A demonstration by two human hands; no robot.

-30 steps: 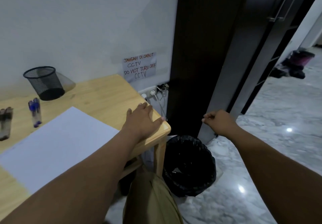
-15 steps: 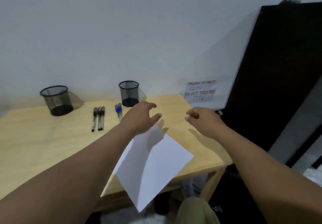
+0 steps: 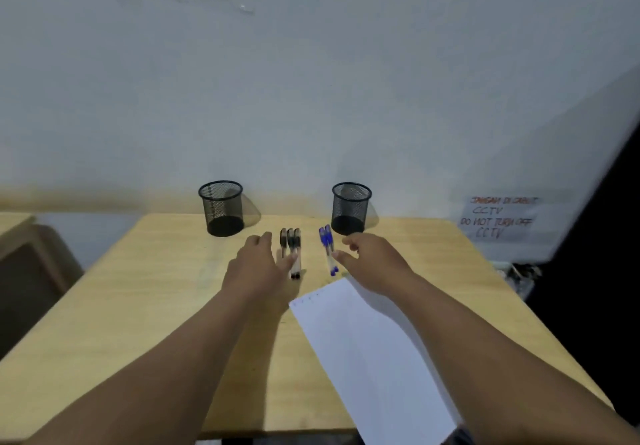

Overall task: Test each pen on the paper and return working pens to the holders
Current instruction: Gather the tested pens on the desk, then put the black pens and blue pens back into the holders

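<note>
Pale wall backs my wooden tabletop (image 3: 121,306), where 2 black mesh holders (image 3: 221,208) stand. My left hand (image 3: 258,268) lies spread, fingers apart, beside 3 black pens (image 3: 292,248); my right hand (image 3: 372,261) hangs loosely curled, gripping nothing, beside 2 blue pens (image 3: 327,247). White paper (image 3: 367,358) overhangs the tabletop's near edge.

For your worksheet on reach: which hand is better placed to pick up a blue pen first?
The right hand: its fingertips almost touch the blue pens, while the left hand sits by the black pens.
</note>
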